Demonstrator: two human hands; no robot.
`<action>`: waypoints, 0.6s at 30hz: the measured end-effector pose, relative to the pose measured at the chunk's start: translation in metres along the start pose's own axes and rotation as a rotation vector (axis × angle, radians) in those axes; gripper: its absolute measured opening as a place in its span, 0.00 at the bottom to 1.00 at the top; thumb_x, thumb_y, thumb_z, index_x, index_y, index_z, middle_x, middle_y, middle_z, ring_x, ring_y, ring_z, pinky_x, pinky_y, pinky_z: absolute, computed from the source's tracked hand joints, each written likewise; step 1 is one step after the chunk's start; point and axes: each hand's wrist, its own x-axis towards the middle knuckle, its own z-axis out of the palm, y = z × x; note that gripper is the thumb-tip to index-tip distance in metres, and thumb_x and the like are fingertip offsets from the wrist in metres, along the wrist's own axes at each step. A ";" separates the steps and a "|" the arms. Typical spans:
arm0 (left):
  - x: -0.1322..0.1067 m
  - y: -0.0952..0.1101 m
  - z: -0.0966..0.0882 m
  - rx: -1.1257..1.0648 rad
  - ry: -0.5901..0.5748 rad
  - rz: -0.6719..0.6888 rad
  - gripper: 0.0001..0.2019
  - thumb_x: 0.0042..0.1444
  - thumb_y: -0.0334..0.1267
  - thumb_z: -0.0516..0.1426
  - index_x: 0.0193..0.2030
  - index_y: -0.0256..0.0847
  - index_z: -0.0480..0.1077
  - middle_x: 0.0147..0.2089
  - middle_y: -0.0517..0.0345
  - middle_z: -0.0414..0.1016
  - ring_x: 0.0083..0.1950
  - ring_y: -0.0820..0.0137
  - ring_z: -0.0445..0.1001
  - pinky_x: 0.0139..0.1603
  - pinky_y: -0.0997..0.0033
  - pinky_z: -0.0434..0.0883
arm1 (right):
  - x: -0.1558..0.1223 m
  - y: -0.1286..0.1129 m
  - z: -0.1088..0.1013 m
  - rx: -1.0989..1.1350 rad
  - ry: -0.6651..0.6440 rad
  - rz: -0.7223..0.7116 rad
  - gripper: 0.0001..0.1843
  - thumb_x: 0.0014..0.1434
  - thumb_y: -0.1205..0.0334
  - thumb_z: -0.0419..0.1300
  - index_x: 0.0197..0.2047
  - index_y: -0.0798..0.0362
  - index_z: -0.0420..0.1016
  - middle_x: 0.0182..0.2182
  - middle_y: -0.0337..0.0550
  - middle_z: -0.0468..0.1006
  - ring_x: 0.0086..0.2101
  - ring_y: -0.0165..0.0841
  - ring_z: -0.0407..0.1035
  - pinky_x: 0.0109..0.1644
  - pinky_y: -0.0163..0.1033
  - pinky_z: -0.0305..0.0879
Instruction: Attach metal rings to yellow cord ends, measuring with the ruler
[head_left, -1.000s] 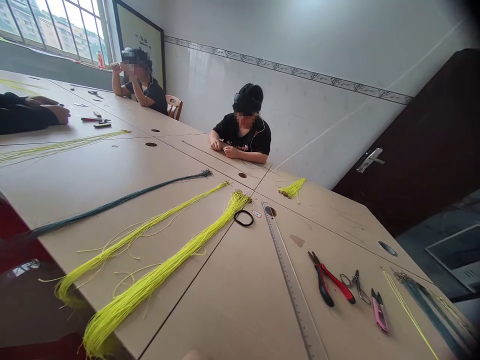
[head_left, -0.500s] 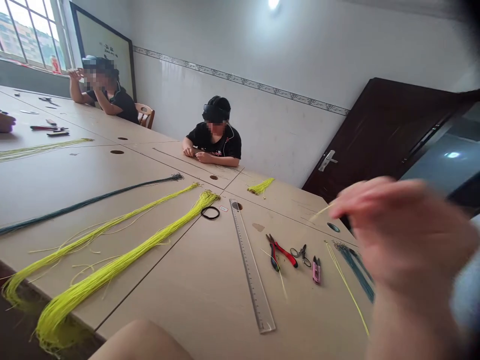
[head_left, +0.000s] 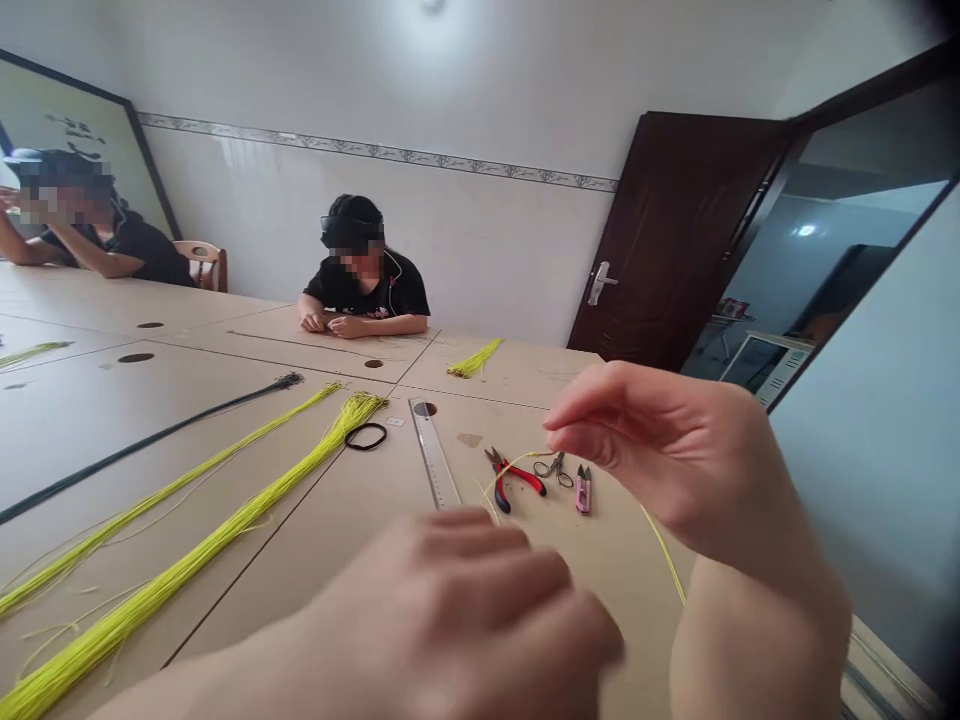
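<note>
My right hand (head_left: 660, 440) is raised at the right, thumb and fingertips pinched on a thin yellow cord (head_left: 517, 462). The cord curves left from the fingertips, passing in front of the pliers. Low in the foreground is my left hand (head_left: 465, 610), its back toward me and blurred. Its fingers curl down and away, so whatever they may hold is hidden. Beyond the hands lie red-and-black pliers (head_left: 534, 480), small metal folding scissors (head_left: 553, 470) and pink thread snips (head_left: 583, 492). A clear ruler (head_left: 433, 455) is partly covered by my left hand.
Long yellow cord bundles (head_left: 247, 520) and a dark teal bundle (head_left: 165, 435) stretch across the left tabletop. A black ring (head_left: 366, 436) lies near the bundle end. A shorter yellow bundle (head_left: 475, 358) is farther back. Two people sit across the table; a dark door (head_left: 637, 240) stands behind.
The view has swung right. My left hand has come into view at the bottom. My right hand, pinching the cord, has moved left and now appears above the tools.
</note>
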 end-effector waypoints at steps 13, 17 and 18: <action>0.008 -0.019 -0.013 -0.036 0.341 -0.368 0.05 0.56 0.32 0.54 0.34 0.48 0.66 0.27 0.69 0.69 0.26 0.81 0.66 0.20 0.91 0.63 | -0.005 -0.008 -0.004 -0.040 -0.016 0.017 0.03 0.57 0.58 0.60 0.31 0.44 0.74 0.24 0.31 0.73 0.24 0.23 0.67 0.24 0.28 0.62; 0.010 -0.017 -0.011 -0.040 0.314 -0.371 0.05 0.55 0.30 0.54 0.32 0.46 0.67 0.25 0.69 0.67 0.23 0.82 0.63 0.18 0.93 0.62 | -0.005 -0.007 -0.003 -0.075 -0.010 0.004 0.04 0.57 0.60 0.60 0.31 0.45 0.74 0.24 0.32 0.73 0.24 0.24 0.67 0.25 0.29 0.63; 0.010 -0.017 -0.011 -0.042 0.309 -0.373 0.06 0.55 0.30 0.54 0.32 0.46 0.67 0.25 0.69 0.68 0.23 0.82 0.64 0.18 0.93 0.61 | -0.005 -0.007 -0.002 -0.087 0.010 0.001 0.03 0.57 0.60 0.60 0.31 0.44 0.74 0.24 0.32 0.73 0.24 0.24 0.67 0.24 0.29 0.62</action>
